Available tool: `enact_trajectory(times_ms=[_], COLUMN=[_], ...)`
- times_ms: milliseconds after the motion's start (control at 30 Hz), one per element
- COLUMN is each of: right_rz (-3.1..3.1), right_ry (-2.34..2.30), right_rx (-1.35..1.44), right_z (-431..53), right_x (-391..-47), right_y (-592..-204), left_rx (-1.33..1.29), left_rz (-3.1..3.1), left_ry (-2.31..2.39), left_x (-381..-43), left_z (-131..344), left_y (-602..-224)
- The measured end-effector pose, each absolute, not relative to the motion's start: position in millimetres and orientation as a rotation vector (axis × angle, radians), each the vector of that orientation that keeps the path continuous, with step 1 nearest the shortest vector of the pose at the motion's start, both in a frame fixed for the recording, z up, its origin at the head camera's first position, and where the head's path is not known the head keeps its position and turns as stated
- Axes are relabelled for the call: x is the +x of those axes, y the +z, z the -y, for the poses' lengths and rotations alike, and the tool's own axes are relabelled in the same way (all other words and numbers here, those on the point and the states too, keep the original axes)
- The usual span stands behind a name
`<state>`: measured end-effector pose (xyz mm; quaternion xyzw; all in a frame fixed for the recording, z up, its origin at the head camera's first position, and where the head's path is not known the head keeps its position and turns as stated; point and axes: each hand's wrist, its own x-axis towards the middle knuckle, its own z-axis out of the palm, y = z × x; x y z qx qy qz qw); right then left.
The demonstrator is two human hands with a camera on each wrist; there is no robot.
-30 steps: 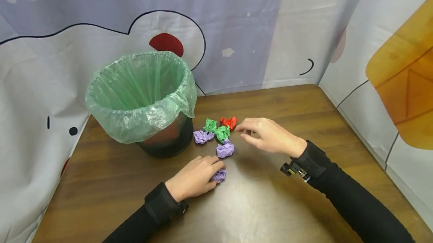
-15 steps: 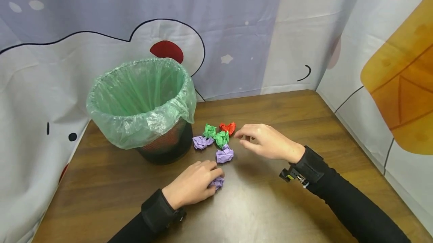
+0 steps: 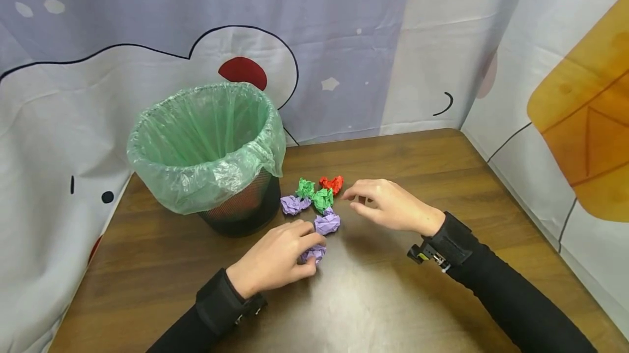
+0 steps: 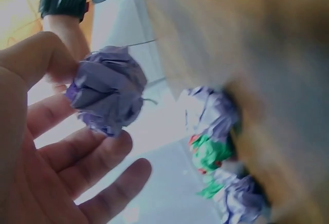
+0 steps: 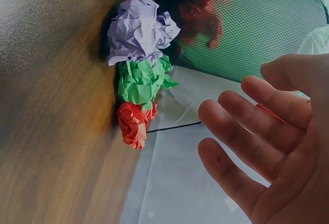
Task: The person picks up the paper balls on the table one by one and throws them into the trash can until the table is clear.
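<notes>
My left hand point(image 3: 275, 257) pinches a crumpled purple paper ball point(image 4: 108, 88) between thumb and fingers; the left wrist view shows it off the table. Just beyond lies a second purple paper ball point(image 3: 327, 223). Two green paper balls point(image 3: 323, 200) point(image 3: 306, 188) sit close together behind it, with a third purple paper ball point(image 3: 294, 205) on their left. At the back of this cluster is a red paper ball point(image 3: 331, 184). My right hand point(image 3: 390, 205) hovers right of the cluster, fingers loosely bent and nothing in them.
A black mesh bin point(image 3: 245, 205) stands at the left, close to the paper balls. Its green plastic liner point(image 3: 211, 178) folds over the rim, and something red shows through the mesh. Behind the wooden table point(image 3: 417, 156) hang printed curtains point(image 3: 344, 42).
My left hand has shifted slightly left with the purple paper ball in its fingers. The right hand keeps almost the same place. The head view has tilted a little.
</notes>
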<state>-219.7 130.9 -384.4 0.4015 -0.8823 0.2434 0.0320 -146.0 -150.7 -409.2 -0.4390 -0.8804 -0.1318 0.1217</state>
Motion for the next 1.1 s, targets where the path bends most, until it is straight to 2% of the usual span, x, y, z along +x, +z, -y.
enact_trajectory(times_ms=[733, 1100], right_rz=[2.687, 2.685], right_ry=[0.718, 0.727], right_rx=[1.249, 1.242], right_z=[-134, -134], right_x=[-218, -217], right_y=[-389, -389], left_rx=[-1.189, -1.14], left_rz=[1.872, 1.766], left_ry=[-0.697, -0.706], left_x=[-137, -133], left_z=[169, 173], left_y=[-323, -305])
